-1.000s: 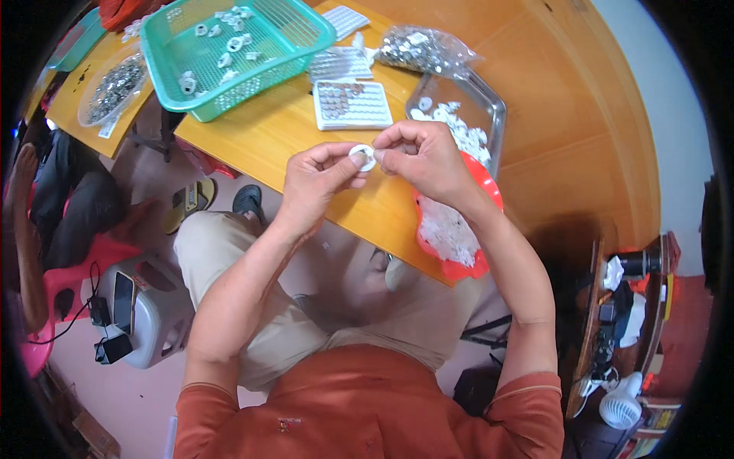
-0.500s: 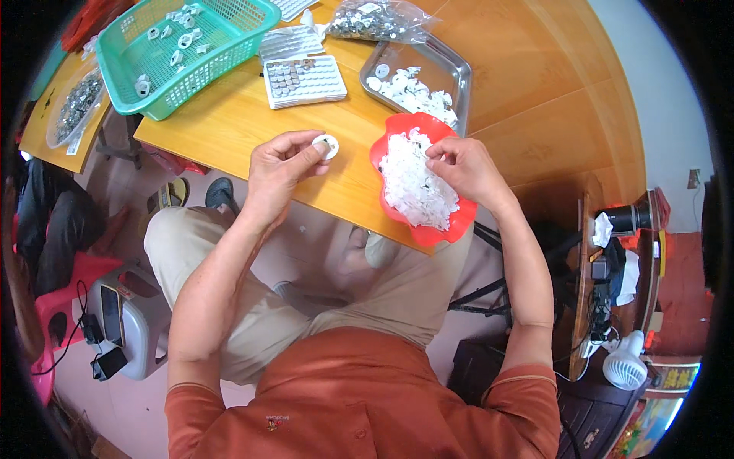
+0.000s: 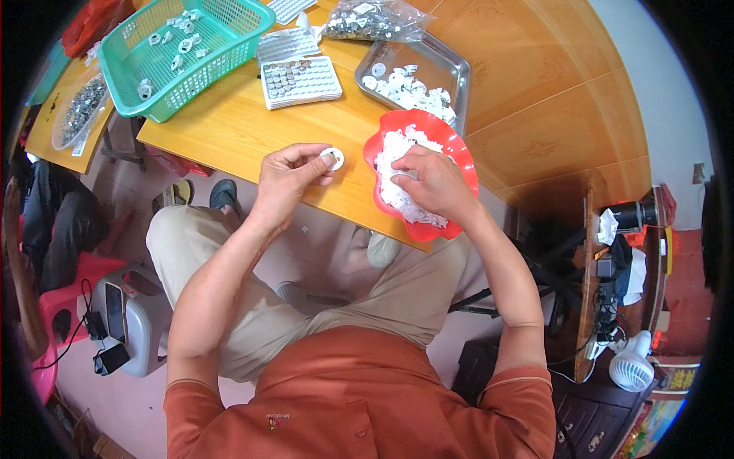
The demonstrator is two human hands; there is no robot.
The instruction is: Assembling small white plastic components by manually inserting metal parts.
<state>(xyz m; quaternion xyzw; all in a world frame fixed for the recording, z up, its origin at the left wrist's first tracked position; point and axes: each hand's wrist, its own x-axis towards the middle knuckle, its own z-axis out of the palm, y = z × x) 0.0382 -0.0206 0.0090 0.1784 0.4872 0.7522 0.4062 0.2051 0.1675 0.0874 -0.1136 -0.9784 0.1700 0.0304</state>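
Observation:
Over the front edge of the wooden table, my left hand pinches a small round white plastic part between thumb and fingers. My right hand is above the red wavy-edged bowl, thumb and fingertips drawn together. Whether a small piece sits in that pinch is hidden. Many small white translucent pieces fill the bowl. Behind it, a metal tray holds loose white plastic parts.
A green basket with several white parts stands at the far left. White moulded trays, one with small round metal pieces, lie mid-table. A clear bag of metal parts rests behind. Another person's legs are at left; a fan at right.
My right hand has moved left and slightly down over the bowl, nearer to my left hand. The left hand has shifted slightly right, still pinching the white part.

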